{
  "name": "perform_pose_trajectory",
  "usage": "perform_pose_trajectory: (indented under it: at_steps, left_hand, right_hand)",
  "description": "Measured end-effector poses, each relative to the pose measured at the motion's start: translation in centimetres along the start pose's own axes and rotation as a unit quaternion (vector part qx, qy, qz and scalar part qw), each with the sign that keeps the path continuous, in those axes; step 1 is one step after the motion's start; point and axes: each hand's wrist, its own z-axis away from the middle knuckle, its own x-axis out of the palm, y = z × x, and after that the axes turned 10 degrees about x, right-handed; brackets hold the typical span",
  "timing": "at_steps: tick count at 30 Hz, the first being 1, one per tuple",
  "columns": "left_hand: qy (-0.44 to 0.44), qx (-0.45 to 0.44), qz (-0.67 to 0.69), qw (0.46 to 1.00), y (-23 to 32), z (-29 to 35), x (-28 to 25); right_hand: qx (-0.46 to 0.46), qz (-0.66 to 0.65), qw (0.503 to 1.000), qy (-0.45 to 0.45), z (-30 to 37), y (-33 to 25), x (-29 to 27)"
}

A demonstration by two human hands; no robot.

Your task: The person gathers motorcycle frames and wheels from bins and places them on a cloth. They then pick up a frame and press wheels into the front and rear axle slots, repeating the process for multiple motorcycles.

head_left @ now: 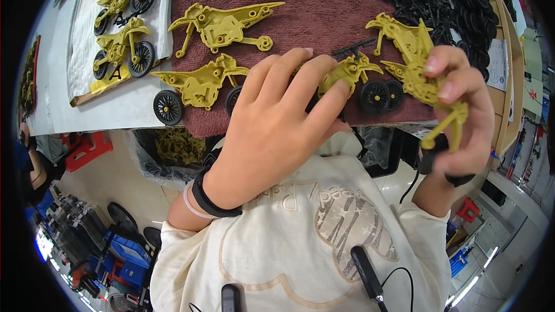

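My left hand (277,121) reaches over the edge of a maroon towel (324,6), its fingers closed on a partly built yellow toy motorbike (352,69) with two black wheels (377,97). To the right, my right hand (459,110) is lifted above the towel. It grips a yellow motorbike frame half (419,72) between thumb and fingers, and the fork of that piece hangs down by the palm. A black band and a pale band circle my left wrist.
Two more yellow frame halves (222,23) and a half-built bike with wheels (199,86) lie on the towel. Two finished yellow bikes (121,46) rest on a white board at upper left. A heap of black parts (439,0) fills the upper right. A bag of parts (173,150) hangs below the table.
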Motion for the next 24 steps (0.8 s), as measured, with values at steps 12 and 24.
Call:
perform_pose_trajectory:
  at_steps: [12,24]
  left_hand:
    - [0.031,0.026,-0.056,0.998,0.4,0.5,1.7]
    - [0.044,0.06,0.031,0.997,-0.9,-1.4,-3.1]
  right_hand:
    - [0.092,0.074,0.964,0.24,-0.5,0.0,3.1]
    - [0.078,0.11,0.989,0.067,-2.4,1.4,2.3]
